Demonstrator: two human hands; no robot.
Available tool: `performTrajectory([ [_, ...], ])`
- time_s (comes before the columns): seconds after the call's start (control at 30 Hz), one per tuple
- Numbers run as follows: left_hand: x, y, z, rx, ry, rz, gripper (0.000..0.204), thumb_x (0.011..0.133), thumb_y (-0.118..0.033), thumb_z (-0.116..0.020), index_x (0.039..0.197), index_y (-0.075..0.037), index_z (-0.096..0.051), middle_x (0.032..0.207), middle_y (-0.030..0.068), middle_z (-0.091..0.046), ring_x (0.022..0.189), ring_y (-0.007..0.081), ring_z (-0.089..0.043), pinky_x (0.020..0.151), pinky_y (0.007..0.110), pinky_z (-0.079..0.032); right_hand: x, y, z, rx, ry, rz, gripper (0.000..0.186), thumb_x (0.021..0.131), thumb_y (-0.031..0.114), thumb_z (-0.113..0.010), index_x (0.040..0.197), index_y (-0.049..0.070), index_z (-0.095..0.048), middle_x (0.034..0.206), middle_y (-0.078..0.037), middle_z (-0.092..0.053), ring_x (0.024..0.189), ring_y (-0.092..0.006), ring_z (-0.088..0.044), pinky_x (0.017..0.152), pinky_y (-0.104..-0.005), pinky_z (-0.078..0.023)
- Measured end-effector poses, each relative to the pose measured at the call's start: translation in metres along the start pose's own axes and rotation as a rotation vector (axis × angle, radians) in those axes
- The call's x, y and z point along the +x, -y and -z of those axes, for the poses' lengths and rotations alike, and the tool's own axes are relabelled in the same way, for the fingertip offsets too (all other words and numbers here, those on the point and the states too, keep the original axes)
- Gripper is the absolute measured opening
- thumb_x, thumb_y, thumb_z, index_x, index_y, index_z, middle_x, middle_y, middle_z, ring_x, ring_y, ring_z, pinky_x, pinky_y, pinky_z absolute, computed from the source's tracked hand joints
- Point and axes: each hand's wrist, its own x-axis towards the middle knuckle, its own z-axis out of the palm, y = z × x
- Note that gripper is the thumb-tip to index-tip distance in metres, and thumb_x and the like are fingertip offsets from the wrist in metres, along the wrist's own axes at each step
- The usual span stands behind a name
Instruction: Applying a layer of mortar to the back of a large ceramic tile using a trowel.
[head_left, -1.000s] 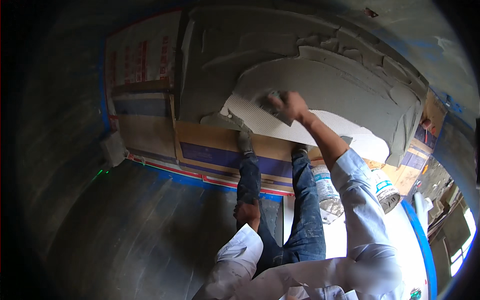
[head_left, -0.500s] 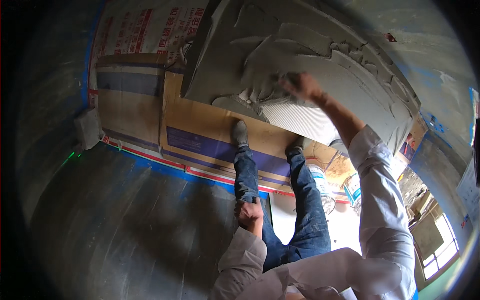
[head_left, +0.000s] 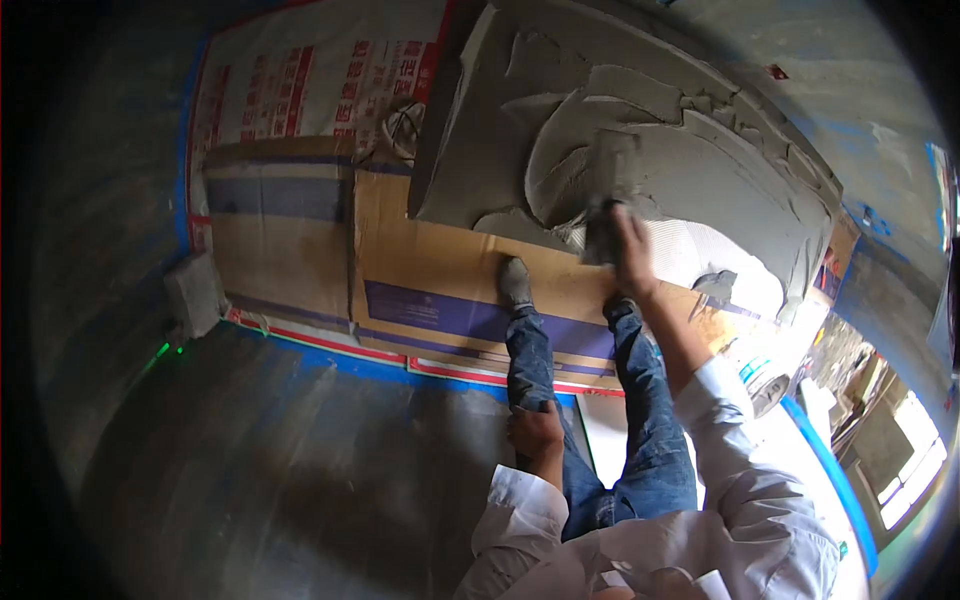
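Lean low on the left leg [head_left: 530,365] with the left hand [head_left: 537,430], fingers curled against the trouser cloth; cannot tell whether gripping it or merely resting. Farther out, avoid dragging mortar over the near edge onto the cardboard [head_left: 440,255]. Fill the ribbed white patch [head_left: 690,245] next, just right of the right hand [head_left: 632,250], pressing hard enough to pack the grooves before smoothing. Blend in the grey dab [head_left: 715,286] at the patch's lower right, likely to leave a hump otherwise. With the right hand, grasping the trowel [head_left: 616,165] by its handle, hold a low, steady tilt and bear evenly along the whole edge, not on one corner. Find the trowel directly at that hand, reaching from beside the knuckles to well beyond the fingers, away from the body; too blurred to tell whether pressed flat or slightly raised. Flatten the curved ridges [head_left: 545,165] just left of the blade with long, overlapping strokes. Find the grey mortar [head_left: 740,175] around and beyond the hand, spreading to both sides. Farthest off, skim the rough crests [head_left: 695,103] and carry the surplus back toward the thin, pale area.
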Motion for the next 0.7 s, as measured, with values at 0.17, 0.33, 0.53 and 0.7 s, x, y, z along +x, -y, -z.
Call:
performTrajectory([
  [0.17,0.030,0.057,-0.013,0.090,-0.047,-0.061,0.066,0.092,-0.061,-0.072,0.123,-0.003,-0.073,0.119,0.0226,-0.076,0.109,0.0410,-0.076,0.096,0.054,-0.060,-0.061,0.100,-0.254,-0.082,0.127,-0.219,0.043,0.111,0.042,-0.065,0.115,-0.001,-0.065,0.098,-0.029,-0.073,0.088,-0.0431,-0.072,0.080,-0.0527,-0.056],
  [0.33,0.043,0.054,-0.036,0.005,0.190,-0.087,0.076,0.088,-0.063,-0.074,0.128,0.001,-0.072,0.119,0.0246,-0.077,0.105,0.0444,-0.077,0.093,0.055,-0.061,-0.049,0.070,-0.296,-0.168,-0.126,0.089,0.031,0.105,0.030,-0.072,0.116,0.004,-0.060,0.095,-0.031,-0.072,0.090,-0.0573,-0.069,0.075,-0.0643,-0.053],
  [0.53,0.030,0.021,0.007,0.084,0.155,-0.128,0.067,0.093,-0.062,-0.071,0.122,-0.001,-0.074,0.122,0.0236,-0.078,0.112,0.0437,-0.076,0.097,0.055,-0.061,-0.062,0.012,-0.144,-0.282,-0.520,-0.087,0.026,0.107,0.026,-0.072,0.113,0.003,-0.061,0.094,-0.032,-0.073,0.091,-0.0558,-0.071,0.072,-0.0589,-0.056],
  [0.7,0.033,0.019,0.021,0.174,0.116,-0.181,0.071,0.092,-0.066,-0.072,0.123,-0.002,-0.075,0.126,0.0216,-0.078,0.118,0.0426,-0.075,0.099,0.055,-0.060,-0.054,0.003,-0.021,-0.334,-0.800,-0.034,0.033,0.109,0.032,-0.069,0.107,0.001,-0.059,0.094,-0.035,-0.069,0.092,-0.0592,-0.066,0.074,-0.0602,-0.053],
])
